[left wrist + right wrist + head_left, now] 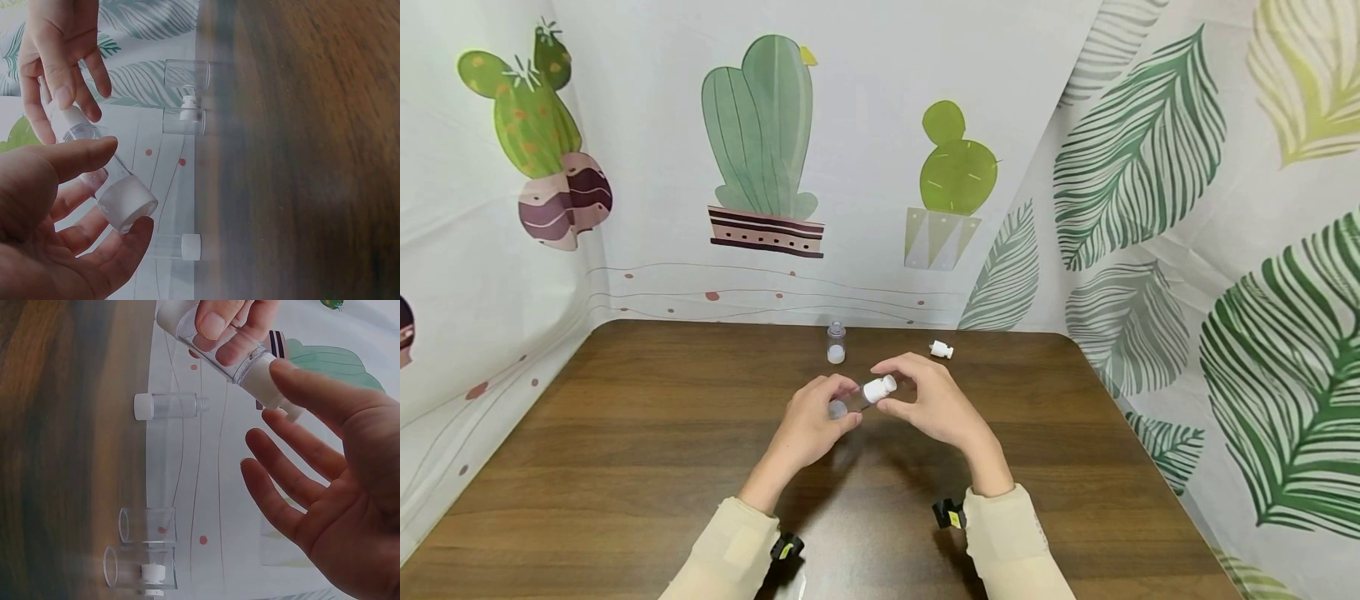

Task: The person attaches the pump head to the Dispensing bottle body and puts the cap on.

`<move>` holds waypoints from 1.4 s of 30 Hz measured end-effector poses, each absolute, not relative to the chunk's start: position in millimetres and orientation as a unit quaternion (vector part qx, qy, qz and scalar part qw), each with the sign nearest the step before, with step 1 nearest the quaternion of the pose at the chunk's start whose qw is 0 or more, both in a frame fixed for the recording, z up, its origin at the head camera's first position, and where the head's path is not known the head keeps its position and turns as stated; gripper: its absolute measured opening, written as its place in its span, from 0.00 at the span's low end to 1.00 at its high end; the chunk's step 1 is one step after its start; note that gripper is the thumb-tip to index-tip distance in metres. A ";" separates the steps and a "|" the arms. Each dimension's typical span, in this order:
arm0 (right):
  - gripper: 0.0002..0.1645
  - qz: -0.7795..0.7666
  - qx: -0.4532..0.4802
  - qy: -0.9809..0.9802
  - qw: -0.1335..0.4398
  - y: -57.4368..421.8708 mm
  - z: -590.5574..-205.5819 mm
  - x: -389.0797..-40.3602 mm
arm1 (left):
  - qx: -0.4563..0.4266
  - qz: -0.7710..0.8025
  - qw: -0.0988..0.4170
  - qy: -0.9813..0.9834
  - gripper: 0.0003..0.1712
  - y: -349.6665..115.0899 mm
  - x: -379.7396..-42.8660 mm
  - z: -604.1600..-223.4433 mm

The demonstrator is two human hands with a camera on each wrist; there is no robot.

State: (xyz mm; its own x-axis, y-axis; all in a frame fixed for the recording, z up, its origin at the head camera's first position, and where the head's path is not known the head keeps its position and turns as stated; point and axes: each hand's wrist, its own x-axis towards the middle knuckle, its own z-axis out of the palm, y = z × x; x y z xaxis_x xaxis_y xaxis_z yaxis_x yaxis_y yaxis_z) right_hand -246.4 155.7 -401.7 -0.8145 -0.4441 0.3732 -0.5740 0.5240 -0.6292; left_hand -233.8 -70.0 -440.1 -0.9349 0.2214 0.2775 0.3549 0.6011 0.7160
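Observation:
My left hand (811,423) holds a clear bottle (112,159) with a white base (128,203), tilted above the table. The fingers and thumb lie round its body. A white pump top (880,388) sits on the bottle's upper end, angled to the right. My right hand (936,400) pinches this pump top between thumb and index finger, its other fingers spread apart in the right wrist view. A second clear bottle (836,343) with a white base stands upright behind the hands, its neck uncovered. Another white pump top (941,349) is at the back right.
Two clear cylindrical caps (150,525) stand side by side in the wrist views; the loose pump top shows through one. The brown wooden table (625,467) ends at a printed cloth backdrop (865,208). Dark wrist devices (950,514) sit at the cuffs.

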 end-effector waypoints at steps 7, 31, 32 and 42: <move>0.24 0.388 0.307 -0.866 0.075 154.3 -402.7 -247.0 | -0.164 -0.417 0.083 -0.890 0.18 -69.6 -233.4 -440.6; 0.09 0.397 0.256 -0.879 0.066 149.1 -403.5 -246.0 | -0.168 -0.417 0.083 -0.889 0.18 -69.7 -233.3 -441.1; 0.09 0.397 0.252 -0.880 0.065 148.9 -403.5 -245.9 | -0.168 -0.416 0.084 -0.890 0.18 -69.6 -233.4 -441.3; 0.21 0.396 0.239 -0.884 0.067 149.7 -402.5 -245.3 | -0.168 -0.413 0.088 -0.891 0.18 -69.4 -233.8 -441.8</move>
